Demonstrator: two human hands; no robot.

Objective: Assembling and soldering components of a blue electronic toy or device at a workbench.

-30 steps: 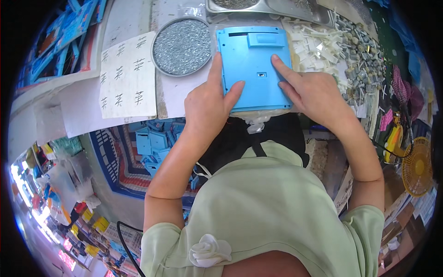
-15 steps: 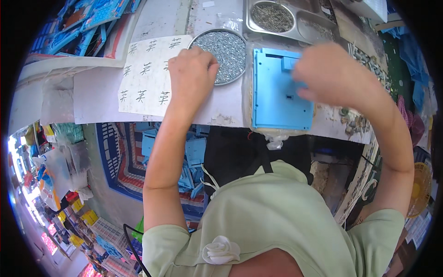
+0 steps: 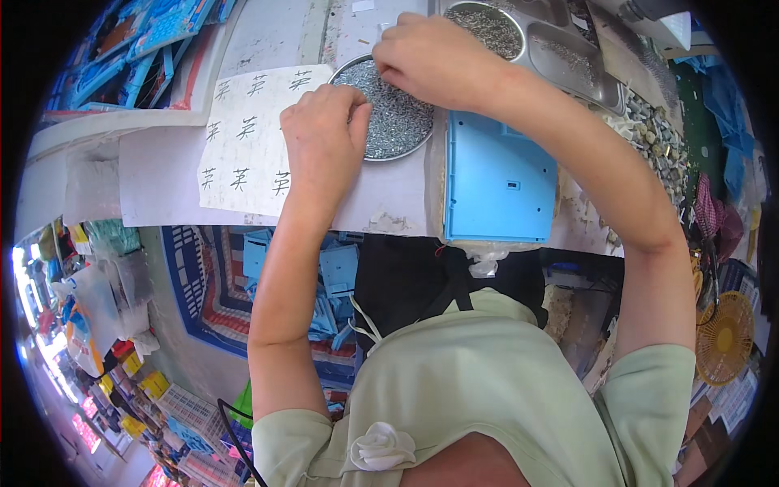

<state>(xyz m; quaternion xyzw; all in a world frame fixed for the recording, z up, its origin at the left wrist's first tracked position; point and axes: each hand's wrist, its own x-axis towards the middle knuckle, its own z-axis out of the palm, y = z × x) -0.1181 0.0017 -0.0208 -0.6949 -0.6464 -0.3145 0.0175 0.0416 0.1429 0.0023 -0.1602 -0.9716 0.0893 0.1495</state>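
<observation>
A round metal dish (image 3: 422, 146) full of small silver metal pieces (image 3: 389, 122) stands on the worktable. My right hand (image 3: 438, 63) reaches across to its upper part, fingers pinched together down at the pieces. At the dish's left rim is my left hand (image 3: 323, 134), with curled fingers and the thumb pressed close. Whatever either hand has between its fingertips is too small or hidden to make out. Under my right forearm lies a flat light-blue plastic panel (image 3: 487, 183) with small holes and a rectangular slot; the forearm covers its top right part.
A steel tray (image 3: 560, 61) with darker small metal parts sits beyond the panel. Left of the dish lies a paper sheet (image 3: 227, 150) with handwritten characters. Blue plastic parts fill a bin (image 3: 154, 114) at the far left and a crate (image 3: 191, 296) below the table edge.
My right hand has swung left from above the blue panel to the dish of silver pieces. My left hand has shifted slightly left and down, staying by the rim.
</observation>
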